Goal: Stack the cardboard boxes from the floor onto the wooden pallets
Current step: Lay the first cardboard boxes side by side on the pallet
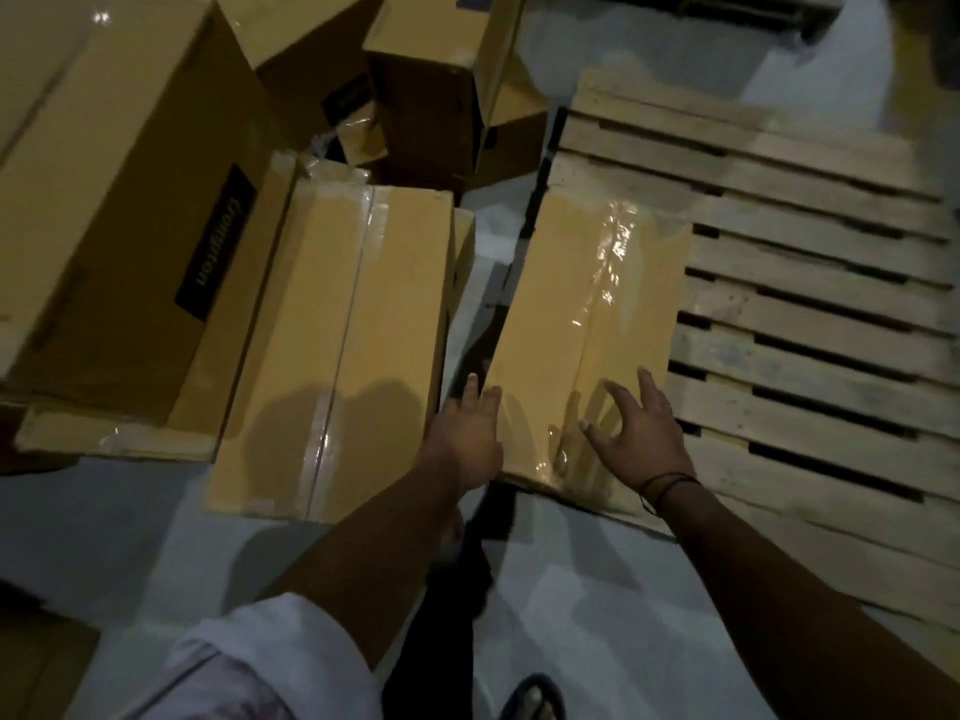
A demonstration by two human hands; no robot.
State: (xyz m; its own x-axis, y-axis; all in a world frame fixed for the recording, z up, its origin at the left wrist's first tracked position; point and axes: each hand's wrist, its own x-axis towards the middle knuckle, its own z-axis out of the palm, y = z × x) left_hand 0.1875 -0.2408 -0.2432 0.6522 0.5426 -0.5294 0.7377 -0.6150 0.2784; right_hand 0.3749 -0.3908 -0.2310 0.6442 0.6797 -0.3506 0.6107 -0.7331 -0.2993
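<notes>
Taped cardboard box (587, 324) lies along the wooden pallet (810, 314) left edge. Your left hand (467, 433) and right hand (639, 439) rest spread-open on it, gripping nothing. Risk: palms slip on the glossy tape (608, 272) and the box slides off.

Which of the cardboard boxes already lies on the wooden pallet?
The glossy-taped box that the left hand and right hand touch: it alone lies on the wooden pallet. The other boxes stand left of it, off the pallet.
</notes>
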